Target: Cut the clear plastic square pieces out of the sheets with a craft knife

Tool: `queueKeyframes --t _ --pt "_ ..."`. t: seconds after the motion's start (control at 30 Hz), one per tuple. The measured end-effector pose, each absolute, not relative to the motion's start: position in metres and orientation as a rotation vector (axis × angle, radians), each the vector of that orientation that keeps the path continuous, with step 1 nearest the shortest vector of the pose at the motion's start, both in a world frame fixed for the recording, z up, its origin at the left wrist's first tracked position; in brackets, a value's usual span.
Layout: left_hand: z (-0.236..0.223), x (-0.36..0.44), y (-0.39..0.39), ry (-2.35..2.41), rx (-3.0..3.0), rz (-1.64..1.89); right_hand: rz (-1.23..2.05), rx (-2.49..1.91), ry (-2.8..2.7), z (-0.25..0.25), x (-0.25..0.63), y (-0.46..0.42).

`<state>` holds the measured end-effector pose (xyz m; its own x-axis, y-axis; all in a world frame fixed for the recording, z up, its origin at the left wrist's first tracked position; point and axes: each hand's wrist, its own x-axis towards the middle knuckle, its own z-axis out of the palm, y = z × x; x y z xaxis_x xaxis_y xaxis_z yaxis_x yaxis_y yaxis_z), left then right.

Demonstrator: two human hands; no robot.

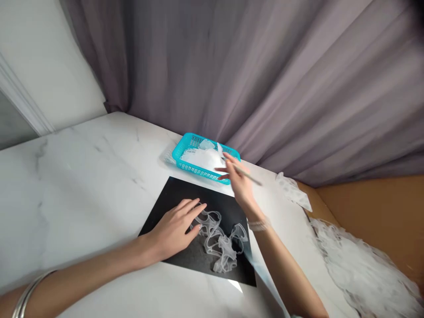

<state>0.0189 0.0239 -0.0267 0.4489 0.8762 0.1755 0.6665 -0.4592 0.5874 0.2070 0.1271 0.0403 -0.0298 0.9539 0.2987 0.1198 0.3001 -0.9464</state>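
Observation:
My left hand (180, 227) lies with its fingers spread on a black mat (155, 205). Its fingertips touch the edge of a translucent white piece with curling, cut-out strips (212, 232), which spreads over the mat's right half. Held in my right hand (238, 181) is a thin pen-like tool (248, 176), its back end pointing down to the right. The fingers are over the right end of a turquoise plastic basket (188, 170). Near the tool's front end a small white piece (220, 150) stands up; whether the tool touches it I cannot tell. White sheet-like pieces (202, 158) fill the basket.
The white marbled table (82, 185) meets a grey-purple curtain (185, 66) at the back. A crumpled white dotted piece (293, 191) lies on the right edge. Beyond it, a heap of white translucent scraps (364, 269) rests against a brown surface (380, 212).

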Motion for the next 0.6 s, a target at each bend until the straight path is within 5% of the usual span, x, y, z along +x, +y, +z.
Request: queueKeyframes --t 0.43,0.6 --pt "-0.033 0.039 0.034 1.06 2.219 0.542 0.539 -1.593 -2.04 0.016 0.298 0.009" --pt "-0.026 0.064 0.024 0.917 2.159 0.499 0.553 -1.449 -2.211 -0.007 0.286 -0.017"
